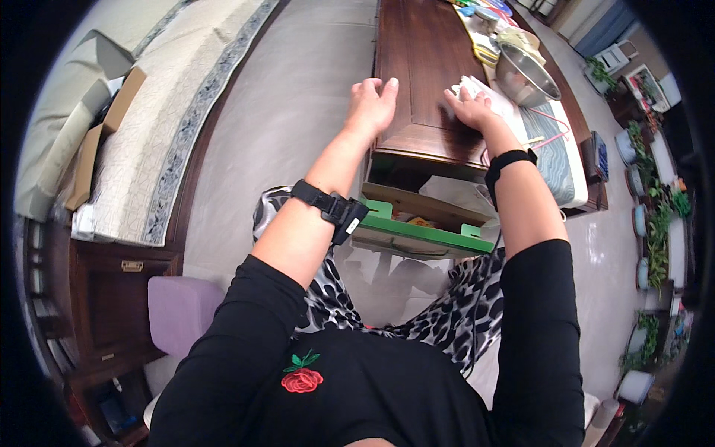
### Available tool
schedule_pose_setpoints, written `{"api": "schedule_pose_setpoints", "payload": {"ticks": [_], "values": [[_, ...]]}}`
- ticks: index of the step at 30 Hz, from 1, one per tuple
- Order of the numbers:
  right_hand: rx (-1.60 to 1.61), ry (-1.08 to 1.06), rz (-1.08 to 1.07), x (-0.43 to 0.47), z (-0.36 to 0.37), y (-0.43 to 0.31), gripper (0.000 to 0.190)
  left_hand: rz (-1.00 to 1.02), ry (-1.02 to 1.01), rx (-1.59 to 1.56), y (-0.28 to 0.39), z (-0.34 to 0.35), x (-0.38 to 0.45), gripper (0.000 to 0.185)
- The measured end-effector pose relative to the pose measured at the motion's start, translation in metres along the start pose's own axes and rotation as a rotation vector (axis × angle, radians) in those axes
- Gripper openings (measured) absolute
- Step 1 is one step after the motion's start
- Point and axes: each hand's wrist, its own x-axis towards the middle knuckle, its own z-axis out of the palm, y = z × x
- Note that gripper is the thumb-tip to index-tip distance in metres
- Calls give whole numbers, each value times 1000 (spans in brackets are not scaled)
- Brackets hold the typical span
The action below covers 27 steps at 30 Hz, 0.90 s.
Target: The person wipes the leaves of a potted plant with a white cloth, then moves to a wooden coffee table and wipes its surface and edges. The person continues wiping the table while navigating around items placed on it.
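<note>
My left hand [373,107] hovers at the left edge of a dark wooden table [430,61], thumb apart from the loosely curled fingers, with nothing visible in it. My right hand [472,107] is spread at a crumpled white cloth or paper [503,109] on the table's right part, and its fingers appear to touch it without gripping. Just beyond that hand sits a stainless steel bowl [525,75], tilted in this view. A yellow-handled tool [486,54], perhaps scissors, lies left of the bowl. A thin pink loop [553,137] rests over a blue-grey wavy-patterned surface [550,162].
Below the tabletop, a green-edged cardboard box [424,234] holds packets and stands before my knees. A covered sofa [167,112] with an open carton [106,134] and a purple stool [181,313] are at left. Potted plants [656,223] line the right side.
</note>
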Motion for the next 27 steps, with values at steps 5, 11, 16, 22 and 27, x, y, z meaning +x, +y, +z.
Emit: {"api": "schedule_pose_setpoints", "payload": {"ticks": [5,11,16,22,27], "values": [[57,48,-29,-70,-27,-65,93,41,26,14,-16,-24,30,64],[327,295,-422,-132,-15,-106,67,51,-42,31,-36,-18,66,68],[538,381,-554,-172,-10,-134,37,-10,-93,33,-44,-16,79,66],[93,448,-238,-148,6,-146,80,52,-78,-7,-34,-17,87,64],[35,237,-170,-74,-16,-143,83,3,-97,-16,-34,-29,96,65]]}}
